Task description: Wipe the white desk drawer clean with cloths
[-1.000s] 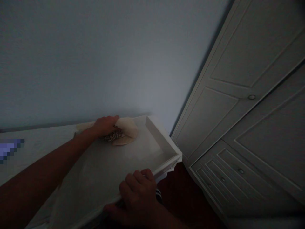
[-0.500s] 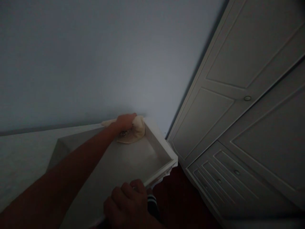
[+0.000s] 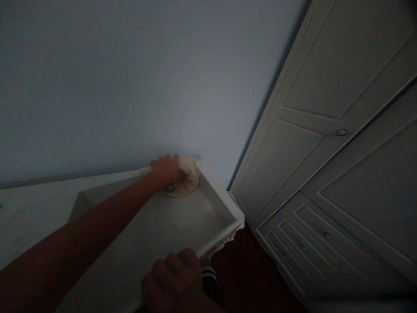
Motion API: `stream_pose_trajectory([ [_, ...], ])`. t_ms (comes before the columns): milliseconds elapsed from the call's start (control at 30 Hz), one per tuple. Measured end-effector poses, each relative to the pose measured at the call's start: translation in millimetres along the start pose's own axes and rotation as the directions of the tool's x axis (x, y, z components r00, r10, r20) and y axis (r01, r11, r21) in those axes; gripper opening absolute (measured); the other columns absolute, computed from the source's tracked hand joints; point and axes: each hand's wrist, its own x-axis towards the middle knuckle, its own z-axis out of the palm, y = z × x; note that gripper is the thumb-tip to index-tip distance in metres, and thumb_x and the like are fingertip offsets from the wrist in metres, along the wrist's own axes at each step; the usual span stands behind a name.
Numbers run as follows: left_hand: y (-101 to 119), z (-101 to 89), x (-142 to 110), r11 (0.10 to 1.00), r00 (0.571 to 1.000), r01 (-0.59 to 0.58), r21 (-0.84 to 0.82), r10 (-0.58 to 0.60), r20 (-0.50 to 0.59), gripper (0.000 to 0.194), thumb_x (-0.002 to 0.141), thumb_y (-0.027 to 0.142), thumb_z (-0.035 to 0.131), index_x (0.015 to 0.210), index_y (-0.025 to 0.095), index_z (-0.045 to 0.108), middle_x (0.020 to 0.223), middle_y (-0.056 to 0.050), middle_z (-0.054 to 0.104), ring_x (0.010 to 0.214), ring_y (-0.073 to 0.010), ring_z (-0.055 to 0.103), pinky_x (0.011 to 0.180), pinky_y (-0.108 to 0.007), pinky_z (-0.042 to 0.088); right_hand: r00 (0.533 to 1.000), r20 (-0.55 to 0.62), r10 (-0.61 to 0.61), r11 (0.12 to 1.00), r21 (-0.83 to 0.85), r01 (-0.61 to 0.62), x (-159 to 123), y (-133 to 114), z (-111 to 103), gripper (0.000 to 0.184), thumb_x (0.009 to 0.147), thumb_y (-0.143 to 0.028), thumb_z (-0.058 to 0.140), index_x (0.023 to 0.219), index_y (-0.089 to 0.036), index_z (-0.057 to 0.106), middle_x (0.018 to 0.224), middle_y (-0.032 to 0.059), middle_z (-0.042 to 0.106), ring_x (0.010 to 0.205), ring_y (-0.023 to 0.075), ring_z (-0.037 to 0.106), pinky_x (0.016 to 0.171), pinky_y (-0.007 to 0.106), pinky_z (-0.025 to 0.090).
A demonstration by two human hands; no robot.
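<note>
A beige cloth with a dark printed pattern drapes over the far rim of a white drawer and hangs down inside its far right corner. On that rim, my left hand grips the cloth, its fingers curled over the edge. Part of the cloth lies hidden under the hand. At the drawer's near edge, my right hand is closed around the front rim, thumb side toward the inside. My left forearm crosses above the drawer and covers part of its floor.
A pale wall rises right behind the drawer. White cabinets with round knobs stand to the right. A pale flat surface lies to the left. Below is a dark reddish floor, with a dark striped garment edge beside my right hand.
My left hand has slid slightly left along the far rim, uncovering more of the cloth's pattern. My right hand stays on the near rim.
</note>
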Motion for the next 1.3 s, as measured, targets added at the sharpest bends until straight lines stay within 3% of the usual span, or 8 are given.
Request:
stream_pose_trajectory([
  [100,-19.5,-5.0,10.4,0.999,0.992,-0.026,-0.029,0.029,0.124,0.047,0.096,0.047,0.067,0.134,0.02,0.061,0.131,-0.011,0.066,0.113,-0.0258,0.067,0.096,-0.05,0.058,1.0,-0.003,0.012,1.0,0.003,-0.012,0.2,-0.3,0.0,0.04,0.091,-0.039,0.067,0.068,-0.021,0.04,0.059,-0.0049,0.045,0.057,0.0125,0.043,0.06,0.034,0.023],
  [200,-30.9,-11.8,27.0,0.973,0.962,-0.196,-0.118,0.214,0.17,0.04,0.095,0.041,0.07,0.128,0.019,0.065,0.131,-0.009,0.068,0.116,-0.0249,0.067,0.1,-0.05,0.057,0.999,-0.047,0.024,1.0,0.007,-0.023,0.0,-0.3,2.0,0.038,0.088,-0.035,0.069,0.068,-0.021,0.04,0.059,-0.0048,0.044,0.057,0.0125,0.041,0.059,0.034,0.021],
  [467,0.7,-4.1,41.4,0.861,0.889,-0.457,-0.222,0.445,-0.102,0.039,0.099,0.039,0.064,0.132,0.019,0.062,0.136,-0.01,0.066,0.122,-0.026,0.065,0.103,-0.051,0.056,0.996,-0.081,0.027,1.0,0.014,-0.026,0.8,-1.0,5.0,0.034,0.087,-0.028,0.067,0.066,-0.021,0.042,0.059,-0.0045,0.042,0.056,0.0124,0.039,0.059,0.036,0.018],
  [567,13.7,-2.1,50.3,0.81,0.83,-0.558,-0.181,0.542,-0.132,0.035,0.098,0.038,0.066,0.127,0.018,0.065,0.131,-0.009,0.068,0.12,-0.0253,0.065,0.102,-0.05,0.055,0.997,-0.074,0.024,1.0,0.021,-0.023,1.6,-0.8,3.9,0.033,0.085,-0.025,0.067,0.066,-0.021,0.041,0.059,-0.0052,0.042,0.056,0.0117,0.039,0.059,0.036,0.017],
  [733,32.2,-6.6,55.8,0.666,0.671,-0.742,-0.078,0.737,-0.084,0.022,0.099,0.035,0.064,0.111,0.018,0.069,0.112,-0.005,0.073,0.108,-0.0218,0.068,0.1,-0.047,0.054,0.999,-0.048,0.015,0.999,0.035,-0.014,1.3,0.9,2.7,0.032,0.091,-0.026,0.063,0.067,-0.021,0.043,0.059,-0.0051,0.044,0.056,0.0122,0.039,0.059,0.036,0.019],
  [1000,68.9,-9.7,5.5,0.507,0.502,-0.862,0.017,0.858,-0.109,0.03,0.08,0.013,0.066,0.108,0.023,0.064,0.111,-0.007,0.075,0.106,-0.0248,0.068,0.089,-0.036,0.047,1.0,-0.014,0.012,0.999,0.042,-0.011,-3.0,-0.1,2.8,0.033,0.093,-0.032,0.063,0.069,-0.021,0.044,0.061,-0.0046,0.047,0.057,0.0126,0.044,0.06,0.037,0.021],
  [1167,99.9,-7.2,-37.3,0.413,0.4,-0.91,0.047,0.901,-0.167,0.036,0.077,0.016,0.067,0.112,0.022,0.061,0.112,-0.009,0.074,0.104,-0.0266,0.067,0.09,-0.04,0.046,1.0,-0.006,0.017,0.998,0.055,-0.016,-4.0,-1.6,1.6,0.057,0.094,-0.071,0.052,0.067,-0.022,0.044,0.059,-0.004,0.048,0.058,0.0131,0.047,0.06,0.038,0.02],
  [1300,119.0,-6.3,-65.8,0.338,0.322,-0.939,0.058,0.928,-0.188,0.047,0.079,0.019,0.065,0.125,0.022,0.057,0.118,-0.009,0.073,0.106,-0.0273,0.065,0.092,-0.043,0.047,0.999,-0.017,0.045,0.996,0.071,-0.044,-3.4,-3.3,2.0,0.064,0.092,-0.08,0.044,0.067,-0.022,0.046,0.058,-0.0035,0.05,0.058,0.014,0.05,0.061,0.038,0.021],
])
